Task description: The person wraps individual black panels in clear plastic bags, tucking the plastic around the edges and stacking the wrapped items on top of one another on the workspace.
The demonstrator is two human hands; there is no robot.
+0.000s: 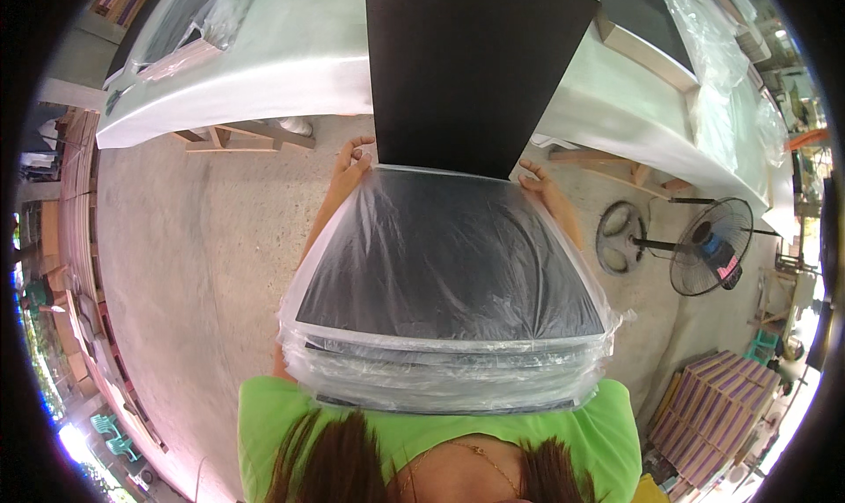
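A clear, glossy plastic bag is wrapping matt black boards. Rough grey concrete floor is showing beside white sheeting.

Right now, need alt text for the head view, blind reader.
Both hands, left hand and right hand, grip the open edge of a clear plastic bag part-way over a stack of black panels. A pedestal fan stands on the concrete floor to the right.
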